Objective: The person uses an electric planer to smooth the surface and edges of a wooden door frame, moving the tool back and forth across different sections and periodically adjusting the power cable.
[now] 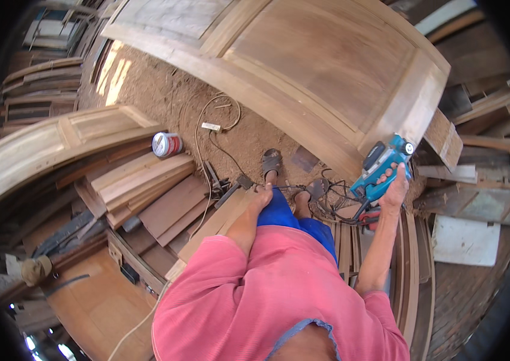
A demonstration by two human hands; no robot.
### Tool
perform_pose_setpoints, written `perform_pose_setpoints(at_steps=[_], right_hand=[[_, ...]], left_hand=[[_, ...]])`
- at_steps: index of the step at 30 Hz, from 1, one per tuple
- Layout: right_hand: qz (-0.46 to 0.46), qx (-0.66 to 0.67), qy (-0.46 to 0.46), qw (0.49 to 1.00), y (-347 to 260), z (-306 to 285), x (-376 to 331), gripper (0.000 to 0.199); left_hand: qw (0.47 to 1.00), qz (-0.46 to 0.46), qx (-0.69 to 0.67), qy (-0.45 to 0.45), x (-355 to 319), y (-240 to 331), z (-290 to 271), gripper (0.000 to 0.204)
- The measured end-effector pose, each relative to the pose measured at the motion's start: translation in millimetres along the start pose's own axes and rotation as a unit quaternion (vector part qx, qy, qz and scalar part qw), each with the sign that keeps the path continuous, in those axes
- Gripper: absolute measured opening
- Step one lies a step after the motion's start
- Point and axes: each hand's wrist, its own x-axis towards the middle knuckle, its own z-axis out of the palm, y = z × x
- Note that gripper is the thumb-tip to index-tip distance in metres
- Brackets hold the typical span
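My right hand (pixel 394 185) is wrapped round the handle of a teal electric planer (pixel 381 163). The planer is tilted at the near right corner of a large wooden panel door (pixel 321 54); whether its sole touches the wood I cannot tell. My left hand (pixel 261 196) is at my left knee, on the blue shorts. A small black block (pixel 244 182) on a cord appears just beside its fingers. Those fingers are partly hidden, so a grip does not show.
A white power strip (pixel 211 127) with a looping cord lies on the sawdust-covered ground. Tangled black cables (pixel 333 195) and a red tool (pixel 370 218) sit below the planer. On the left are stacked boards (pixel 141 186), a white-and-red tub (pixel 167 145) and another panel door (pixel 56 144).
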Motion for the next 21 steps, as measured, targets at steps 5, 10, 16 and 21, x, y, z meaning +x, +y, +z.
perform_pose_setpoints(at_steps=[5, 10, 16, 21], right_hand=[[0.023, 0.031, -0.019, 0.999, 11.2, 3.2, 12.1, 0.044], [0.044, 0.014, -0.035, 0.998, 17.7, -1.0, 6.5, 0.044], [0.024, -0.015, 0.005, 1.000, 10.1, -11.1, 7.0, 0.043], [-0.003, -0.083, 0.038, 0.996, 9.8, -3.9, 5.9, 0.047]], left_hand=[[0.967, 0.074, -0.244, 0.006, 2.1, 73.6, 48.5, 0.093], [0.748, -0.098, -0.638, -0.155, 18.8, 113.6, 51.4, 0.096], [0.885, -0.107, -0.449, -0.066, 13.8, 94.8, 77.5, 0.088], [0.837, -0.207, -0.456, -0.221, 28.1, 76.2, 119.4, 0.104]])
